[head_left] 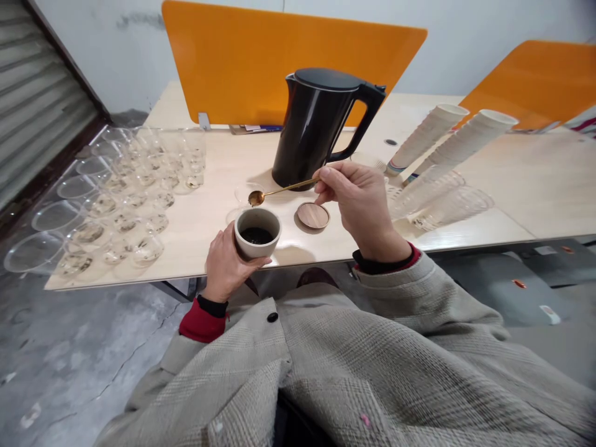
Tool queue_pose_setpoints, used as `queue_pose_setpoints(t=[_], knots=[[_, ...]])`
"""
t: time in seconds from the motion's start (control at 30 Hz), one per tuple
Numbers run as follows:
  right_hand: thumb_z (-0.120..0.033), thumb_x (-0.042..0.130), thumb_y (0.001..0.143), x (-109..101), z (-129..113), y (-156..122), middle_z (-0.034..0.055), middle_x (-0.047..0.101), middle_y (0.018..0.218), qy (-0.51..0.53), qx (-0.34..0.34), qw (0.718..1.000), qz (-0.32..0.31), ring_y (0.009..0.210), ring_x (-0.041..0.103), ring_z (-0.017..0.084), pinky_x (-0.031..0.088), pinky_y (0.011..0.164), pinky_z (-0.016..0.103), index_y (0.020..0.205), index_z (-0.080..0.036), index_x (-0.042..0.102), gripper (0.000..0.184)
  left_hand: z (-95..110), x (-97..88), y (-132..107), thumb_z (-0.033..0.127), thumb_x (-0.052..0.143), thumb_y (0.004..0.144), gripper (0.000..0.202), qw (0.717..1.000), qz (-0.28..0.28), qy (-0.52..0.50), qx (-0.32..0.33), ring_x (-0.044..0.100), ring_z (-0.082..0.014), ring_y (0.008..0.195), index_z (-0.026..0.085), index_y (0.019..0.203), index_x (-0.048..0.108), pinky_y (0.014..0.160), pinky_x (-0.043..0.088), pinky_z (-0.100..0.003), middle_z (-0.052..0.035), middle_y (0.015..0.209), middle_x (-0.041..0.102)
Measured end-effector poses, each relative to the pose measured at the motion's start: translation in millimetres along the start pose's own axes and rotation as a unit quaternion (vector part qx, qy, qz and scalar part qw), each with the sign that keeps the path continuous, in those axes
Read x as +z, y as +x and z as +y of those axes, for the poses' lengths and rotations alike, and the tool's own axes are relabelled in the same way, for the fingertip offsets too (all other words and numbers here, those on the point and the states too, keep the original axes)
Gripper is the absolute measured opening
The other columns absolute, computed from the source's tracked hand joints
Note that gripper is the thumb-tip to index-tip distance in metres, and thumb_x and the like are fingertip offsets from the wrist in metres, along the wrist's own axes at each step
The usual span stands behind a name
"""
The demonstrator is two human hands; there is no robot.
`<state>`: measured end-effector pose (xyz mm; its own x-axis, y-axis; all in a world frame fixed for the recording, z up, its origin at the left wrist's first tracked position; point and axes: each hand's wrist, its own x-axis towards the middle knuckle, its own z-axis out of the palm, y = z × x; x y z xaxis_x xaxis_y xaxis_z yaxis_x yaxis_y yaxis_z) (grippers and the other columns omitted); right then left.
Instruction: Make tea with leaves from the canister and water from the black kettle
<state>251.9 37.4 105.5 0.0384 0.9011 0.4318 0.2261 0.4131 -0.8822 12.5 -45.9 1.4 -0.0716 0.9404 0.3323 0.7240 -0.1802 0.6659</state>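
Just in front of the black kettle (pixel 321 127), left hand (pixel 223 264) grips the jar (pixel 257 233) steady while right hand (pixel 361 202) pinches a gold spoon (pixel 279 190) just above its mouth.

Small round jar (pixel 257 233): pale off-white wall, open at the top, upright, dark granular contents lying low inside. It sits at the near edge of the worktop, roughly midway along it, overhanging the edge slightly. Gold-coloured spoon (pixel 279 190): slim long handle, small oval bowl. It lies near-horizontal above the worktop, bowl end to the left, poised just above the jar's far rim, not touching it. Contents of the spoon bowl cannot be made out.
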Motion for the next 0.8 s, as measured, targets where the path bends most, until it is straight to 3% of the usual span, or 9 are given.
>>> queue_pose_setpoints(t=[0.27,0.4,0.53,0.8], knots=[[-0.052,0.067,0.102,14.0,4.4,12.7,-0.0014,0.069,0.069,-0.015,-0.07,0.996,0.05,0.056,0.062,0.011,0.051,0.052,0.024,0.085,-0.023,0.072,0.035,-1.9,0.4,-0.6,0.058,0.097,0.067,0.099,1.0,0.003,0.012,0.015,0.07,-0.0413,0.133,0.021,0.148,0.053,0.109,0.057,-0.055,-0.0173,0.144,0.072],[-0.046,0.067,0.101,35.4,17.9,10.8,-0.0026,0.067,0.066,-0.081,-0.116,0.99,0.011,0.057,0.062,0.012,0.05,0.058,0.025,0.08,-0.021,0.07,0.033,-2.1,0.8,-0.5,0.056,0.099,0.065,0.101,1.0,0.005,0.021,0.008,0.069,-0.0416,0.134,0.022,0.148,0.053,0.11,0.056,-0.055,-0.0174,0.145,0.071],[-0.046,0.062,0.104,47.3,23.9,10.6,-0.002,0.068,0.067,-0.109,-0.106,0.988,0.0,0.059,0.063,0.013,0.05,0.06,0.026,0.084,-0.021,0.071,0.034,-2.8,1.2,-0.5,0.057,0.098,0.066,0.101,1.0,0.002,0.021,0.009,0.07,-0.0417,0.132,0.021,0.148,0.053,0.109,0.057,-0.056,-0.0172,0.144,0.071],[-0.054,0.065,0.103,25.7,17.1,14.5,-0.0023,0.068,0.068,-0.07,-0.093,0.993,0.036,0.058,0.065,0.011,0.053,0.058,0.024,0.087,-0.02,0.073,0.038,-3.9,1.7,-0.4,0.056,0.097,0.067,0.098,1.0,0.008,0.025,0.014,0.07,-0.041,0.131,0.023,0.148,0.053,0.109,0.057,-0.056,-0.0166,0.144,0.072]])
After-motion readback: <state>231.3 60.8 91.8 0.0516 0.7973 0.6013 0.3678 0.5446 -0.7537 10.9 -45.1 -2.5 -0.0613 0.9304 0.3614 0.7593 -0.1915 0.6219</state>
